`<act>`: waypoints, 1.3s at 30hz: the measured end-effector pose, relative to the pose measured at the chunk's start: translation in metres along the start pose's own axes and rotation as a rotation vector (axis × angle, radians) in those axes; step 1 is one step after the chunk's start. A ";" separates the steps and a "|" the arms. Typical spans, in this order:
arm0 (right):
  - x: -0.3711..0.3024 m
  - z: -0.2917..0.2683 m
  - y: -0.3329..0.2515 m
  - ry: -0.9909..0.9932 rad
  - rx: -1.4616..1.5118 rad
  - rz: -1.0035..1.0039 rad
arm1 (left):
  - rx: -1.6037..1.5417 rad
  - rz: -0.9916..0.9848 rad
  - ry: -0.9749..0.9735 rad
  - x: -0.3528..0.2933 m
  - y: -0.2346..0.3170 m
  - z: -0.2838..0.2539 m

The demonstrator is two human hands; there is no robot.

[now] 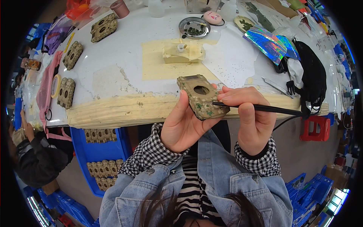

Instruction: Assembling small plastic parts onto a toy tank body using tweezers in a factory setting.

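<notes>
My left hand (181, 126) holds up a camouflage-patterned casing (194, 85) with a round hole, tilted over the table's near edge. The fingers wrap its underside and the thumb lies along its left side. In my right hand (251, 117) is a pair of black tweezers (264, 108), pinched between thumb and fingers. Their tips touch or nearly touch the casing's face below the hole; anything between the tips is too small to make out. Beyond the hands stands a tape-covered block (181, 57) with a small white cup-like piece (182, 47) on top.
Similar casings (72, 55) lie at the table's left, and more sit in a blue tray (89, 151) below. A round dish (194, 27) holds dark small pieces. Silver tweezers (278, 87), a black bag (310, 68) and shiny film (266, 43) lie right. A co-worker (41, 151) sits left.
</notes>
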State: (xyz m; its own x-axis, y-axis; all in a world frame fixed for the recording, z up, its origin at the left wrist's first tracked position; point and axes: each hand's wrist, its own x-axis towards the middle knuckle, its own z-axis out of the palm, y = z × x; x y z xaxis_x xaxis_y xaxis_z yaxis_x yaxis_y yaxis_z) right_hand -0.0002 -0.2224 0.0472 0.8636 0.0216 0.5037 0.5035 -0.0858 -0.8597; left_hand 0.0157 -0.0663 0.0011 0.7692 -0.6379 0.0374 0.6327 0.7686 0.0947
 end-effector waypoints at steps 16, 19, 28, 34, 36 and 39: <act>-0.003 0.004 0.000 0.120 0.226 0.095 | -0.096 -0.077 -0.052 0.000 0.003 0.000; -0.002 0.001 0.001 0.064 0.130 0.059 | -0.156 -0.105 -0.092 0.000 0.003 -0.001; 0.003 0.000 -0.001 -0.045 -0.021 0.020 | -0.254 -0.100 -0.082 0.000 -0.001 0.001; 0.003 0.003 -0.002 -0.020 -0.027 0.023 | -0.260 -0.105 -0.063 -0.001 -0.001 0.001; 0.003 0.002 -0.002 -0.025 -0.042 0.015 | -0.258 -0.104 -0.064 -0.001 -0.001 0.001; 0.003 0.002 -0.001 -0.026 -0.044 0.005 | -0.256 -0.103 -0.065 -0.001 -0.001 0.001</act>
State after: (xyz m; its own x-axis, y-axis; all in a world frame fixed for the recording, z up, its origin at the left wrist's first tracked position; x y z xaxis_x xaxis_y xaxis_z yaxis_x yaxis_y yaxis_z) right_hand 0.0016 -0.2198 0.0495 0.8667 0.0472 0.4965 0.4982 -0.1292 -0.8574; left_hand 0.0143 -0.0658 0.0016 0.6974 -0.7089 0.1055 0.7157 0.6814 -0.1529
